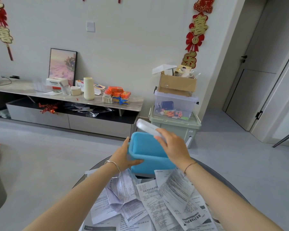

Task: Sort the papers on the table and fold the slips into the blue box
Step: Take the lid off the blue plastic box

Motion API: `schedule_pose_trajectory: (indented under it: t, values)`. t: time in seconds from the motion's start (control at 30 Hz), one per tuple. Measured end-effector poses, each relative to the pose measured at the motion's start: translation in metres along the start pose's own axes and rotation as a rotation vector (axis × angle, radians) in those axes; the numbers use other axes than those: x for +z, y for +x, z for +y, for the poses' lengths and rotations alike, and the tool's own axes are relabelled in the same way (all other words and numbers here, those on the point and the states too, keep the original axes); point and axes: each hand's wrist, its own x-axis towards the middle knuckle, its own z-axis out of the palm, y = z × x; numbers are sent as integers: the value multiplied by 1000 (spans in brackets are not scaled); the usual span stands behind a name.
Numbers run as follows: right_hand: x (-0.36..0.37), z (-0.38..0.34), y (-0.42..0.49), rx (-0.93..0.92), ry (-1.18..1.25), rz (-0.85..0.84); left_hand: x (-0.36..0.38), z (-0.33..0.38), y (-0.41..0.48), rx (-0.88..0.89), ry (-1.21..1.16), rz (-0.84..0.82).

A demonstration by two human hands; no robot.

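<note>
Left fingers [137, 162] grip the box [148, 147], right fingers [159, 139] pinch its lid [145, 125]; a shove could slide it off the bench [212, 170].

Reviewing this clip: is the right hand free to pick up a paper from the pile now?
Probably not yet: the right hand grips the lid over the blue box. The papers lie uncovered below, so nothing else blocks it.
</note>
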Motion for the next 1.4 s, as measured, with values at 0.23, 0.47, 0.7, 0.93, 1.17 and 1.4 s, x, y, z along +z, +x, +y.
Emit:
schedule_pose_trajectory:
  t: [0.23,0.47,0.7,0.93,1.17,1.4]
  values:
    - [-55,10,43,494,505,456,-12,21,2,25,25,64]
    - [-65,-1,45,912,1047,580,-12,74,11,-152,-321,1]
    - [-38,-16,15,999,1387,279,3,85,4,-255,-975,105]
    - [-19,23,-14,970,456,-179,-44,58,1,-277,-931,363]
    - [7,38,-20,1072,414,-351,-79,31,2,-302,-870,522]
    - [-27,59,8,1023,323,20,-96,15,11,-318,-824,694]
